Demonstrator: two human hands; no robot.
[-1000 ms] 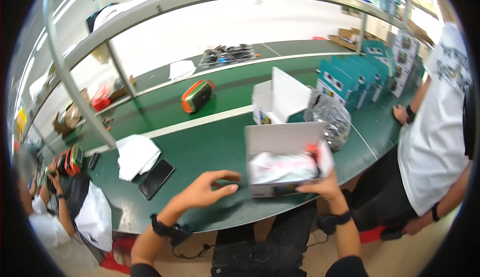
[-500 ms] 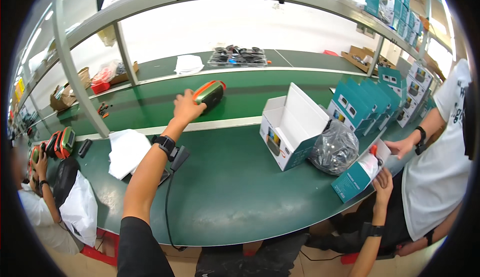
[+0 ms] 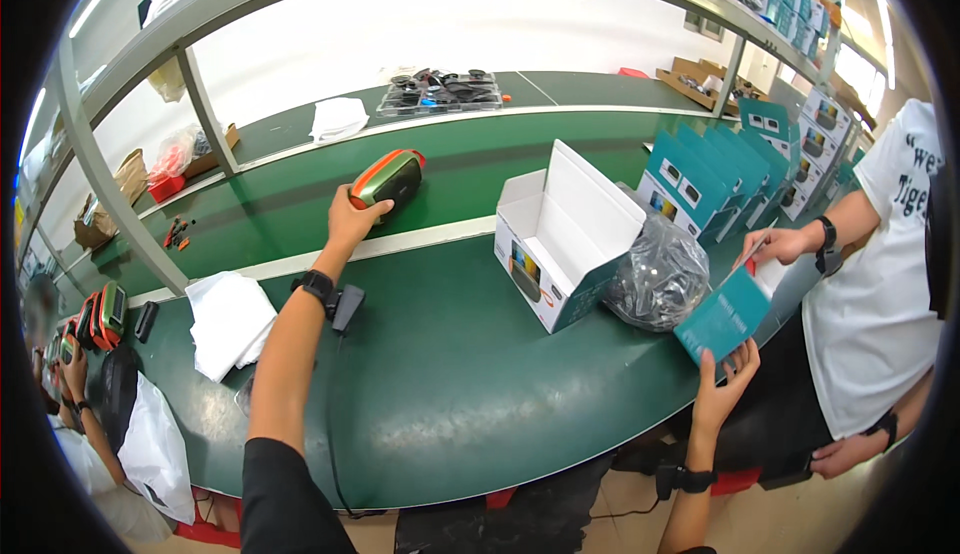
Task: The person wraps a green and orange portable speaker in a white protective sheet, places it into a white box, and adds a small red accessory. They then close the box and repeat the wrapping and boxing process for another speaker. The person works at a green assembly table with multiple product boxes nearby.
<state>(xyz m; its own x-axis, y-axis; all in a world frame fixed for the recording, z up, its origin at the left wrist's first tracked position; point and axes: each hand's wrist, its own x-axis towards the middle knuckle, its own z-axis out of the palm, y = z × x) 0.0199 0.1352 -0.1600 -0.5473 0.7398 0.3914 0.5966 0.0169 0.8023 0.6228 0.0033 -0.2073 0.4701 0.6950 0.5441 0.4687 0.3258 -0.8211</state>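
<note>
The green and orange speaker [image 3: 388, 178] lies on its side on the far lane of the green bench [image 3: 450, 374], at about eleven o'clock from the person, and the left hand [image 3: 350, 220] is stretched out to it, its grip closed around the near end of the casing. The pick-up seems to be the step in hand. At four o'clock the right hand [image 3: 725, 374] props up a teal box [image 3: 722, 316] from below, fingers spread against its underside rather than clamped, while a co-worker's hand [image 3: 778, 246] takes hold of its upper edge. Between the two hands, at one o'clock, stand an open white-lined carton [image 3: 560, 239] and a black plastic bag [image 3: 658, 279]. Next, I judge, the speaker must be lifted clear and brought back toward that carton.
</note>
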